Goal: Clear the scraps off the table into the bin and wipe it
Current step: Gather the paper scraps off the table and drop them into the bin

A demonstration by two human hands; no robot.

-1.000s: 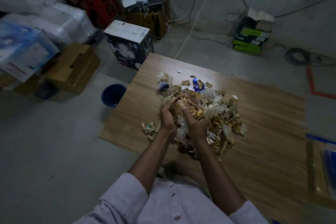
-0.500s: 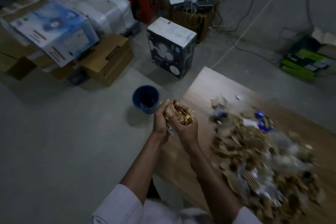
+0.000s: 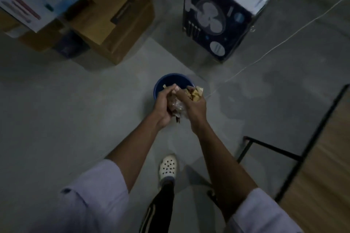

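View from above the person's forearms, looking down at a grey concrete floor (image 3: 56,109). At centre frame the left hand (image 3: 163,104) and the right hand (image 3: 196,108) are cupped against each other, fingers curled inward, clasping a bundle of scraps (image 3: 195,93) between the palms. The bundle shows tan cardboard-like pieces poking out above the right hand and crumpled clear wrapping in the gap between the two hands. The hands and their load sit directly over the near rim of the round blue bin (image 3: 173,76), which stands on the floor just above centre; one pale piece shows at the left hand's fingertips, and whether it lies inside the bin cannot be told.

The wooden table (image 3: 322,166) occupies the lower right edge of the frame, its black metal frame (image 3: 274,147) visible beneath; the part of the top in view is blurred.

A dark carton printed with a fan (image 3: 217,21) stands at upper right, with a thin white cord (image 3: 284,39) running diagonally past it. Brown cardboard boxes (image 3: 113,24) fill the upper left. A white perforated clog (image 3: 167,167) is at lower centre, flanked by pale rolled sleeves (image 3: 98,185).
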